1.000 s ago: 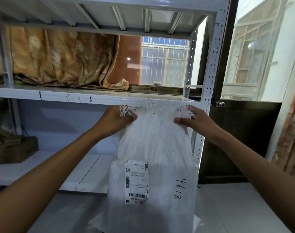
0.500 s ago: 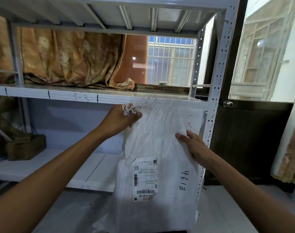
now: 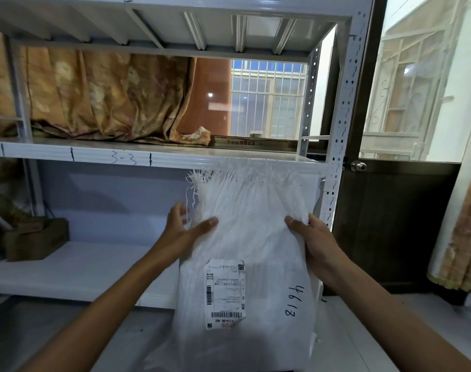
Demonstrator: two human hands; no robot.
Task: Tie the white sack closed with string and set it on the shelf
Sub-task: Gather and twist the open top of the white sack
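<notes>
- Nearest to us, two forearms reach forward from the lower corners, and each hand has its grip on the white sack [image 3: 255,237].
- The left hand [image 3: 187,229] takes the left edge of the sack. The thumb lies across the front cloth and the fingers are spread behind and beside the edge, so this grip is clamped on the sack.
- The right hand [image 3: 316,242] takes the right edge at about the same height. Its thumb presses on the front and its fingers go round behind, so this grip is also clamped on the sack.
- The sack hangs upright between the hands, in front of the right end of the metal rack [image 3: 344,103]. Its bottom goes out of view below.
- On the front of the sack, below the hands, we see a shipping label [image 3: 225,294] with barcodes. To the right of it is the handwritten number [image 3: 294,300] "4618", turned sideways.
- Above the hands the mouth of the sack is not tied. Its frayed top edge [image 3: 242,173] reaches up to the front of the middle shelf [image 3: 121,158], which is marked "3-3".
- A loose thread [image 3: 191,194] hangs from the left corner of the mouth, near the left fingers.
- The lower shelf [image 3: 68,269] carries a brown cardboard box [image 3: 36,237] at the far left.
- An orange-brown cloth [image 3: 95,98] lies on the middle shelf, and beside it we see a barred window [image 3: 266,103].
- To the right of the rack stands a dark door [image 3: 395,224] with a round knob [image 3: 358,166].
</notes>
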